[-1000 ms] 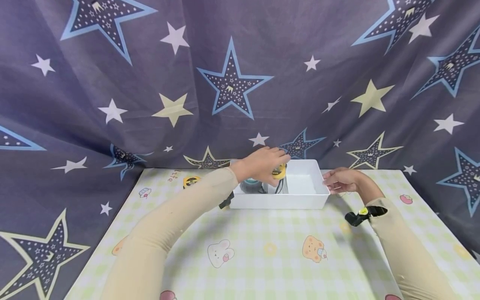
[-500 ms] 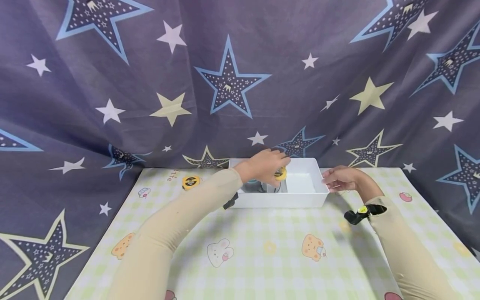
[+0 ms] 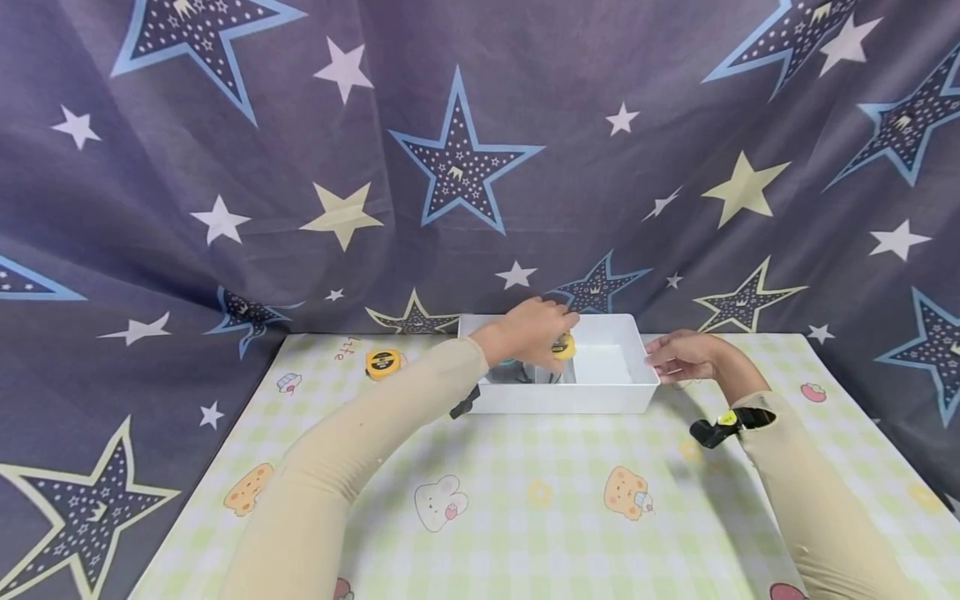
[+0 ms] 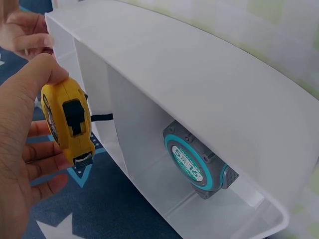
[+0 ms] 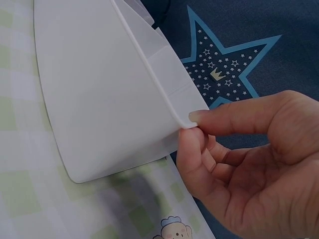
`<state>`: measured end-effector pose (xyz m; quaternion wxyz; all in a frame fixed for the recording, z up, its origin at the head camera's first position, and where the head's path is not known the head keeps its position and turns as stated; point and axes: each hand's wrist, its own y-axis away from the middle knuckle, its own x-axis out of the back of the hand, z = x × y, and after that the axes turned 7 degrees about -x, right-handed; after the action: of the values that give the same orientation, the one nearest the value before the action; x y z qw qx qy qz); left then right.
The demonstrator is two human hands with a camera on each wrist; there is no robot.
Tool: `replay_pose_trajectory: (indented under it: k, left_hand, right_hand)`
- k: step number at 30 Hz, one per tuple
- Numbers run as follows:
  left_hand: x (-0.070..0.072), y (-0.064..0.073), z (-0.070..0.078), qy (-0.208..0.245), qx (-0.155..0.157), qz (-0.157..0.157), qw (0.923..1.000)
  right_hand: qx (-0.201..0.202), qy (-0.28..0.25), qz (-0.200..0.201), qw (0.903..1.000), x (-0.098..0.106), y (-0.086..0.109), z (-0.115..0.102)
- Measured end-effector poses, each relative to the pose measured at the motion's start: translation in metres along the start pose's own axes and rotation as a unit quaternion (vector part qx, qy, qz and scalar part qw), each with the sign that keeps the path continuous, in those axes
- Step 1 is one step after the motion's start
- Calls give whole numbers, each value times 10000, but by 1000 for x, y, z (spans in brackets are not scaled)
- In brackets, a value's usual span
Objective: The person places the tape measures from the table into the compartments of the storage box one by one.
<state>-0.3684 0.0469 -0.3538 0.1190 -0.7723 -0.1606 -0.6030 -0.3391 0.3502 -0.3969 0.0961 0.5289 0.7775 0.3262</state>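
Left hand (image 3: 527, 330) grips rounded yellow tape measure (image 4: 68, 115); right hand (image 3: 684, 357) pinches smooth white box (image 3: 562, 399)

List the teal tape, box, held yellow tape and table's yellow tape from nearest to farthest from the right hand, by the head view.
1. Box: pinched at its right end by the right hand.
2. Held yellow tape: in the left hand.
3. Teal tape: inside the box, toward its left end.
4. Table's yellow tape: left of the box.
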Motion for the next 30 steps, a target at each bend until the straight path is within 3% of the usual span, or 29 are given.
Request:
replay_pose_trajectory:
  k: [15,30]
  left_hand:
    - [-8,-11,3,-7,47,-92,9999]
    - [-14,-9,1,148,60,-165,9997]
  right_hand:
    - [-12,-38,4,10000,0,0,0]
    - [-18,-9,-29,10000,2,-2,1]
